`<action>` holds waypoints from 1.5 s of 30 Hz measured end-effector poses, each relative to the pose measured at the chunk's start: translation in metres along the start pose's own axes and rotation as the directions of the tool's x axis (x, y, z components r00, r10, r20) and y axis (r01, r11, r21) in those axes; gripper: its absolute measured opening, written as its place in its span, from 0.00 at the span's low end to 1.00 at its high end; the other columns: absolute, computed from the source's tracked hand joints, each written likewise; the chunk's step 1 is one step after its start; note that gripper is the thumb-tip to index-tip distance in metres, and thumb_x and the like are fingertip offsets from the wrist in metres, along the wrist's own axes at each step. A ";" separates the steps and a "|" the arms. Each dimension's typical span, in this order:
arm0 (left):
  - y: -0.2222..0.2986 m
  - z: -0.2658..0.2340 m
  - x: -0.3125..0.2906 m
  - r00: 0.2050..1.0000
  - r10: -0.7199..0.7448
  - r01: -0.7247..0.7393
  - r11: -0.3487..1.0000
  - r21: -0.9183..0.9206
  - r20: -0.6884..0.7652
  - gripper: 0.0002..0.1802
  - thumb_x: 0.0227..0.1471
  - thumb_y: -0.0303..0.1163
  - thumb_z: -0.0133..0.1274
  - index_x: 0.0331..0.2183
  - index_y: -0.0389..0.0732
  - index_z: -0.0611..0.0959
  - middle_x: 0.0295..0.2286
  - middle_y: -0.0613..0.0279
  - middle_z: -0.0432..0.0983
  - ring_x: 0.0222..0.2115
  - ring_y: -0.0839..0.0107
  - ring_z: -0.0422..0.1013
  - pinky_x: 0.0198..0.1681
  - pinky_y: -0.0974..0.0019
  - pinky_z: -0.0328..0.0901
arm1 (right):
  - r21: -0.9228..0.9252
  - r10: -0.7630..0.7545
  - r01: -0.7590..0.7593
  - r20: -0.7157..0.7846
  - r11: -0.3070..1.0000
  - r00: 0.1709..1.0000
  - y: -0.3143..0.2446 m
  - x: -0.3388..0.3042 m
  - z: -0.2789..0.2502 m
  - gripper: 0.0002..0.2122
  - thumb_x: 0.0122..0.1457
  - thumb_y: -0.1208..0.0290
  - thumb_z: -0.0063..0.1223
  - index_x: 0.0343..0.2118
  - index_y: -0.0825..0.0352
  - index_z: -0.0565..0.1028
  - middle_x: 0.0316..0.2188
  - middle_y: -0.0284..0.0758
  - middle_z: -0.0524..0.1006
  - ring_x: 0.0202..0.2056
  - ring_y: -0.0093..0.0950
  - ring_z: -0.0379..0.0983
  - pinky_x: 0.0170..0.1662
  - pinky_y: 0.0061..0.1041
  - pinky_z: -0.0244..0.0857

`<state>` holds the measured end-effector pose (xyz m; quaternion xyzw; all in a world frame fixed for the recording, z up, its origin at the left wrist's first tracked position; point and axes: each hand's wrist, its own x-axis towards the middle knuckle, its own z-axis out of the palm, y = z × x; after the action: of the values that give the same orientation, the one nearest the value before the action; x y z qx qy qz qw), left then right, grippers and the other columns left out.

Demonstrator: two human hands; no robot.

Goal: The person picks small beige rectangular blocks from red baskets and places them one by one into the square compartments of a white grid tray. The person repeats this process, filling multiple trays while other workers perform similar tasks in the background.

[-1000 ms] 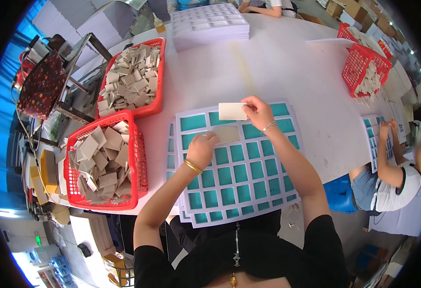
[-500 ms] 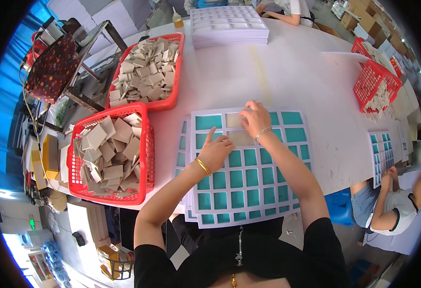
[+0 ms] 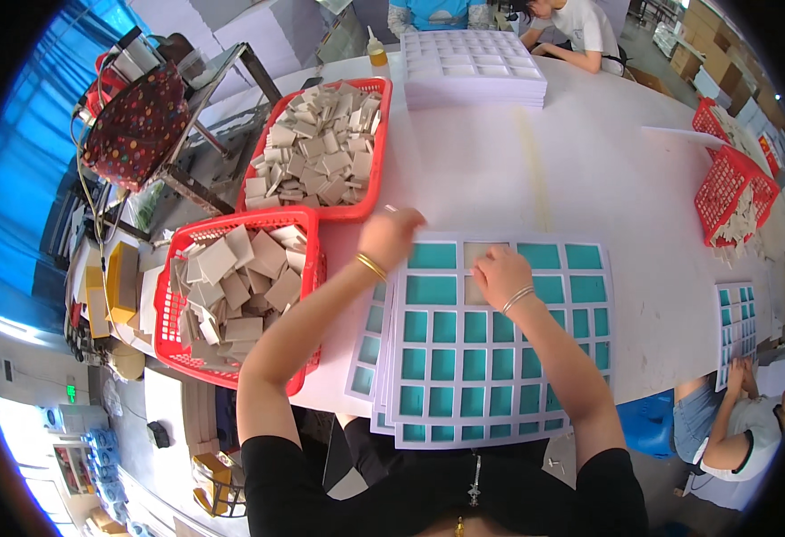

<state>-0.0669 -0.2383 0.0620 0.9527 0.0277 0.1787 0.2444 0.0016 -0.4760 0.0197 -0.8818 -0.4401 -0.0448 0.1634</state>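
Observation:
A white grid frame with teal-bottomed cells lies on the table in front of me, on top of similar frames whose edges stick out at its left. Beige cardboard pieces sit in two cells of the second column; the lower one is partly hidden. Over these cells is my right hand, its fingers bent and close together; whatever they hold is hidden. My left hand hovers by the frame's far left corner, close to the red baskets, its fingers smeared by motion.
Two red baskets, near and far, hold loose cardboard pieces at the left. White frames are stacked at the back beside a glue bottle. More red baskets stand at the right. Co-workers sit around the table.
My left hand has lifted off the frame and moved away toward its far left corner. My right hand has drawn back slightly over the beige pieces, fingers more curled. The whole view has shifted.

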 end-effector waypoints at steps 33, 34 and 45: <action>-0.197 0.035 0.115 0.830 -0.512 0.322 0.764 0.559 0.222 0.18 0.55 0.28 0.41 0.49 0.44 0.67 0.52 0.48 0.59 0.43 0.46 0.71 0.43 0.49 0.70 | 0.132 0.066 -0.057 -0.063 0.990 0.996 0.003 -0.001 0.001 0.06 0.46 0.65 0.60 0.27 0.57 0.76 0.31 0.32 0.72 0.37 0.32 0.71 0.34 0.31 0.68; -0.199 0.035 0.114 0.840 -0.495 0.304 0.768 0.563 0.221 0.17 0.56 0.28 0.40 0.49 0.44 0.67 0.51 0.48 0.60 0.43 0.46 0.71 0.43 0.49 0.70 | 0.132 0.065 -0.055 -0.076 0.990 0.995 0.003 -0.001 0.002 0.06 0.46 0.65 0.60 0.27 0.57 0.76 0.31 0.32 0.72 0.36 0.32 0.71 0.34 0.31 0.68; -0.165 -0.019 0.096 0.803 -0.519 0.550 0.835 0.030 -0.293 0.35 0.30 0.33 0.67 0.42 0.35 0.70 0.37 0.41 0.74 0.39 0.47 0.72 0.43 0.54 0.68 | 0.201 0.092 -0.076 -0.069 0.977 0.993 0.005 -0.003 0.005 0.05 0.46 0.66 0.60 0.25 0.59 0.77 0.32 0.33 0.72 0.37 0.33 0.69 0.36 0.31 0.68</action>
<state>0.0217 -0.0709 0.0304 0.8845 0.3384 0.2300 0.2241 0.0036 -0.4790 0.0128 -0.8764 -0.3981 -0.0283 0.2694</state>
